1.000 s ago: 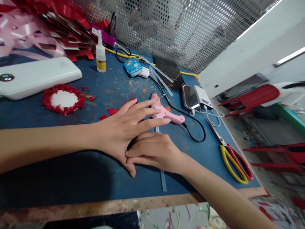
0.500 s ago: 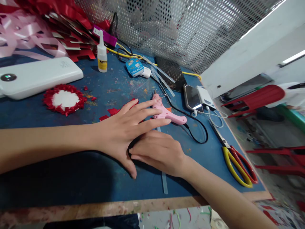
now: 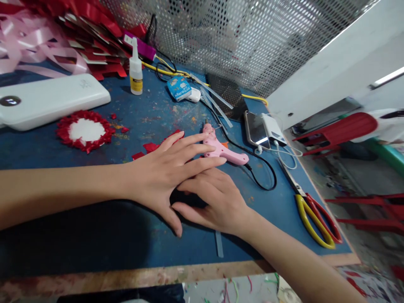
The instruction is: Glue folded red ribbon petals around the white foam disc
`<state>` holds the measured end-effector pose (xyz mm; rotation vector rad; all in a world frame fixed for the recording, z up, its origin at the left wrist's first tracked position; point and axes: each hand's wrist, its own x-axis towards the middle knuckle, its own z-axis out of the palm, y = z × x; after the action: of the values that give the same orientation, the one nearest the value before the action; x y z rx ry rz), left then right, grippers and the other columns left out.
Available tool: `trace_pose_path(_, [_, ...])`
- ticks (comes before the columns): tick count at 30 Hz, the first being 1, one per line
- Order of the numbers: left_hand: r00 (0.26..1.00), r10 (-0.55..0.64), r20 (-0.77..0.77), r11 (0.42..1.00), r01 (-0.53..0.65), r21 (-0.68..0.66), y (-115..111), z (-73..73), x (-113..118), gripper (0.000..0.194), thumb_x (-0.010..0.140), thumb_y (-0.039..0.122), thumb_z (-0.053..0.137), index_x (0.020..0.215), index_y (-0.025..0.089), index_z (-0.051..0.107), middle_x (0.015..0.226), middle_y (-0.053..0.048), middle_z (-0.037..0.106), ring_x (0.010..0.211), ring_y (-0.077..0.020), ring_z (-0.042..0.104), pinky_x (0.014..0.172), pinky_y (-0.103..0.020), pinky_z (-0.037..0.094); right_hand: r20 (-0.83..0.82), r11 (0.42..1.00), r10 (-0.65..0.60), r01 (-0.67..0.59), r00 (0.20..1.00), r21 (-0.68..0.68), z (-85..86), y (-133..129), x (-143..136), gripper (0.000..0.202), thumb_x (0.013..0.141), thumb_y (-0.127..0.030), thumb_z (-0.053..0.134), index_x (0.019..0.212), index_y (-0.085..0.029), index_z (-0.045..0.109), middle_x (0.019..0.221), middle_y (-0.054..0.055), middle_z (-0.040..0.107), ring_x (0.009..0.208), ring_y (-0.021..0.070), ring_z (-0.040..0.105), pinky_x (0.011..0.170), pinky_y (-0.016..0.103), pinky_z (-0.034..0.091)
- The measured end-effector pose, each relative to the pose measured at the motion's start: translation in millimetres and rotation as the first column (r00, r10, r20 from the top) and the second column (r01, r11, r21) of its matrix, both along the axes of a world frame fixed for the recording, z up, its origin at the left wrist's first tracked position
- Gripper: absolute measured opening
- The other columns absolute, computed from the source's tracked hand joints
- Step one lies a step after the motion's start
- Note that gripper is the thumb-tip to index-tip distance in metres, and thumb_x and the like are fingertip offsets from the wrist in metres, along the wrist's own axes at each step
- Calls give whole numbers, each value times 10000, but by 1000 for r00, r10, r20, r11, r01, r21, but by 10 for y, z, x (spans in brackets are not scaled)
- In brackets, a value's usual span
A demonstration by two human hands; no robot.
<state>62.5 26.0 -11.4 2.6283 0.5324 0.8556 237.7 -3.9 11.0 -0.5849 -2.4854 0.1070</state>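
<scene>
My left hand point(image 3: 170, 164) lies palm down above the blue table point(image 3: 110, 235), its fingers spread and nothing visible in them. Its fingertips overlap a pink glue gun point(image 3: 232, 155) from my viewpoint; whether they touch is unclear. My right hand point(image 3: 217, 200) is tucked against the left hand's lower edge, thumb and index finger apart, the other fingers partly covered. Red scraps point(image 3: 150, 147) show just behind my left hand. A clear glue stick point(image 3: 219, 246) pokes out below my right hand. To the left sits a white disc point(image 3: 86, 129) with a ruffled red rim.
A white power bank point(image 3: 59, 101), a glue bottle point(image 3: 136, 78) and a blue box point(image 3: 179, 89) stand at the back. Toward the right lie a phone point(image 3: 256, 130) and scissors point(image 3: 315, 221). The gun's black cord point(image 3: 274, 181) loops beside it. Red ribbon point(image 3: 91, 29) is piled back left.
My right thumb and index finger have parted from a pinch, and the index finger has moved up against my left hand. My left hand stays spread in nearly the same place.
</scene>
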Motion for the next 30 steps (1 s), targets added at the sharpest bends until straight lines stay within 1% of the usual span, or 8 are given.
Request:
trace_pose_path(4, [1000,14,-16,999,-13,32,0,0,0,1087,542,729,637,1413,185,278,1451,-161,349,1374,-391,164,1095,-600,39,45,1000,1,-1,999,0,0,-13,-17,185,836,-311,588,795,-134,621,718,55,673,709,160,623,696,285,504])
trace_pose_path(9, [1000,10,-6,1000,-10,29,-10,6,-2,1066,563,707,645,1417,194,265,1445,-162,352,1368,-394,176,1093,-596,38,82,1000,-7,5,997,22,-18,-4,-11,142,865,-243,540,796,-155,627,750,50,691,735,159,638,721,295,519])
trace_pose_path(15, [1000,19,-1,999,-19,37,-16,5,0,1054,559,681,669,1404,179,288,1430,-166,371,1364,-389,189,1098,-590,44,51,998,6,-9,999,61,-36,6,-16,128,854,-202,552,844,-121,651,770,74,698,765,179,648,718,316,536])
trace_pose_path(21, [1000,22,-10,999,-21,36,-20,53,-9,1001,578,648,683,1388,199,303,1419,-161,392,1363,-381,213,1095,-593,83,37,998,39,-41,999,48,-42,8,-14,131,850,-157,548,781,-139,658,753,58,696,755,171,638,714,314,529])
trace_pose_path(23, [1000,22,14,999,-22,42,-28,78,-15,953,596,631,685,1369,207,324,1394,-156,425,1352,-369,250,1099,-577,113,10,999,10,-10,1000,46,-27,6,-8,122,845,-158,555,779,-141,655,733,53,688,740,166,630,708,307,520])
trace_pose_path(25, [998,29,48,998,-32,61,-41,105,-22,868,628,609,678,1331,210,363,1359,-149,465,1331,-348,303,1100,-549,161,-17,998,-46,47,999,40,-7,4,-2,113,835,-169,569,755,-144,644,695,45,671,714,159,616,688,296,506])
trace_pose_path(28, [989,58,137,992,-72,101,-74,142,-30,649,682,538,674,1202,214,459,1288,-129,529,1282,-321,380,1071,-518,256,-61,987,-156,159,986,32,15,7,7,148,822,-236,594,690,-168,592,641,20,622,645,144,563,614,278,465])
trace_pose_path(30, [974,110,199,985,-133,107,-106,162,-29,476,709,487,669,1070,217,516,1243,-109,558,1255,-311,409,1047,-506,296,-83,981,-188,191,979,29,20,8,13,185,815,-272,602,664,-183,541,617,5,580,610,137,520,578,277,431])
